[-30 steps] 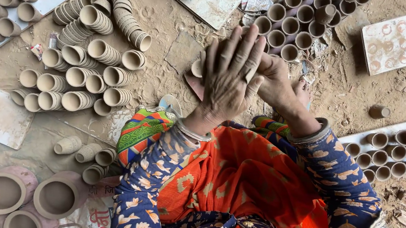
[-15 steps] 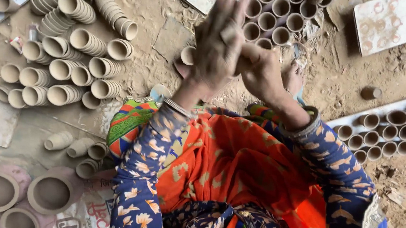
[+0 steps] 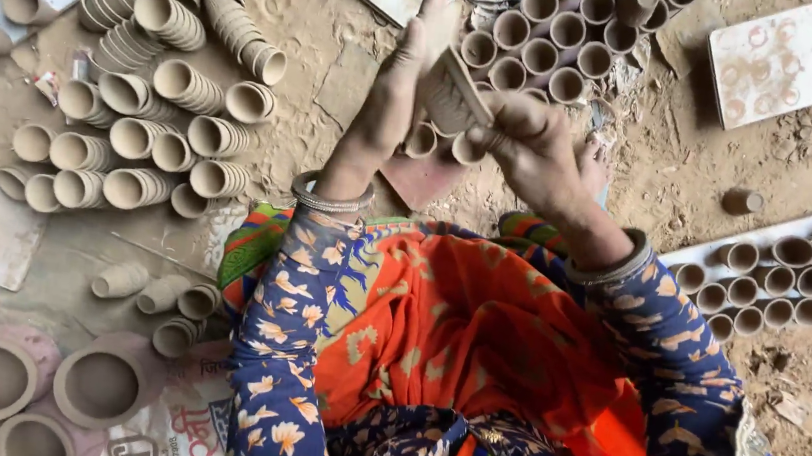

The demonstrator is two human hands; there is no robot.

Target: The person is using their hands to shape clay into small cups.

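Up between both hands sits a flat piece of clay (image 3: pixel 455 92), raised above the dusty ground (image 3: pixel 312 163); the right hand (image 3: pixel 535 151) pinches its lower edge in a narrow grip. Flat against its other side presses the left hand (image 3: pixel 395 96), fingers straight, apparently touching it. Small clay cups (image 3: pixel 566 44) stand just beyond, stacked cups (image 3: pixel 170 83) well left.
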